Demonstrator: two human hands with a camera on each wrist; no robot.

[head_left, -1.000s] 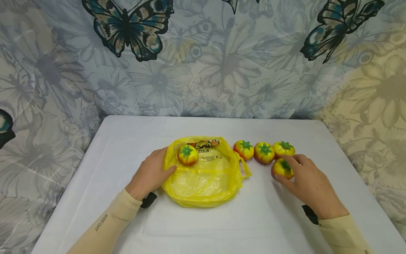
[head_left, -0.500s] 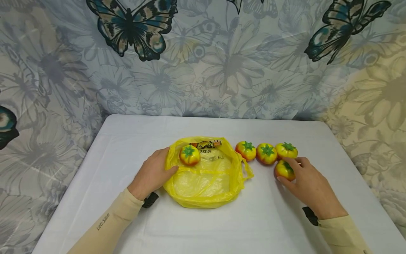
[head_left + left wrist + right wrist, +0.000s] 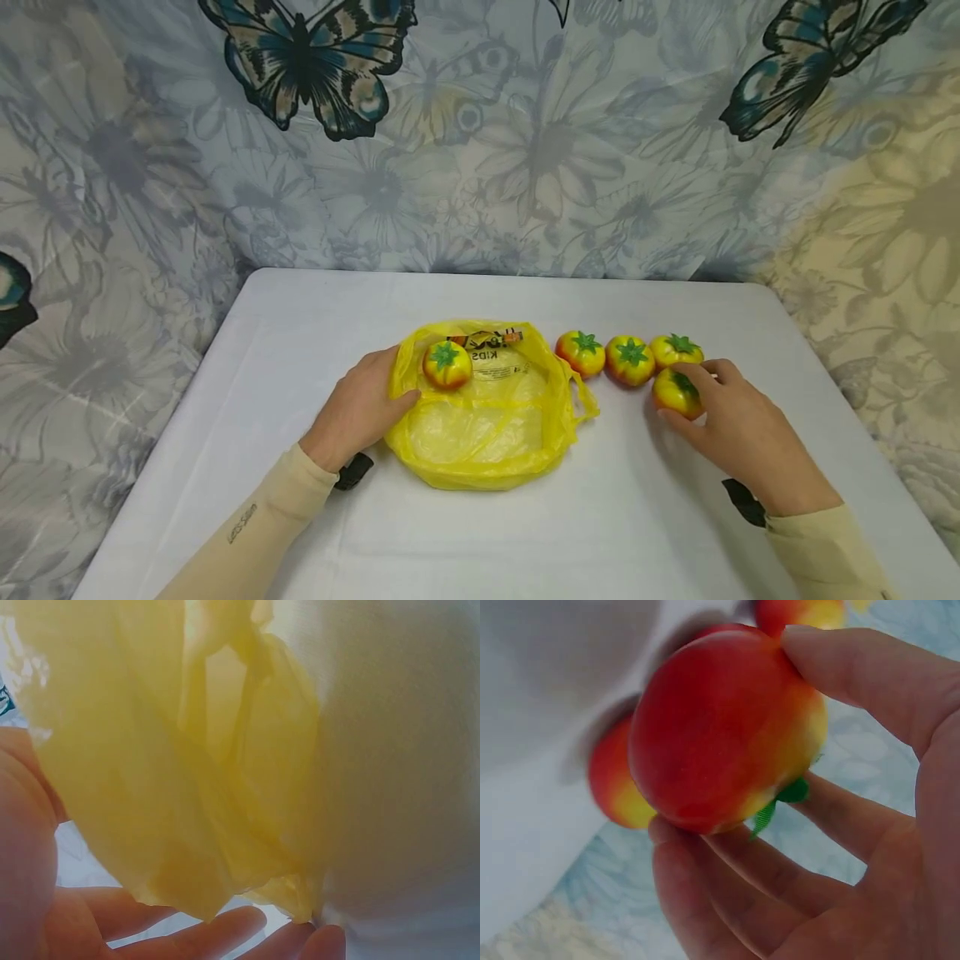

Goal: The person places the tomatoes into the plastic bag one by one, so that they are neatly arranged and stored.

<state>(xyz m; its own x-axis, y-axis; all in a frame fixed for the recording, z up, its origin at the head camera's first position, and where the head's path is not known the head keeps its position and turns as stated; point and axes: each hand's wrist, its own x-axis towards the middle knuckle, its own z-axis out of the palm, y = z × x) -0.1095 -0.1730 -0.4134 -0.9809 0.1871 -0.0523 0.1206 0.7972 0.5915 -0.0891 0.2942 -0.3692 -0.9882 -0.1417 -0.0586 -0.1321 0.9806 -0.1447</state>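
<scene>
A yellow plastic bag [image 3: 480, 433] lies with its mouth open on the white table in the head view. One toy tomato [image 3: 447, 365], yellow and red with a green leafy top, rests inside it. My left hand [image 3: 360, 408] holds the bag's left side, thumb over the rim and fingers outside; in the left wrist view yellow film hangs in front of the hand. My right hand [image 3: 750, 433] grips another toy tomato [image 3: 727, 735] between thumb and fingers, its red underside facing the right wrist camera.
Several more toy tomatoes [image 3: 630, 362] sit in a row right of the bag, just behind the held one. A bag handle loop [image 3: 585, 400] sticks out toward them. Butterfly-and-flower cloth [image 3: 540, 183] hangs behind the white table [image 3: 495, 542].
My right hand and the tomato in it have shifted slightly right and up in the head view. The left hand and the bag stay where they were.
</scene>
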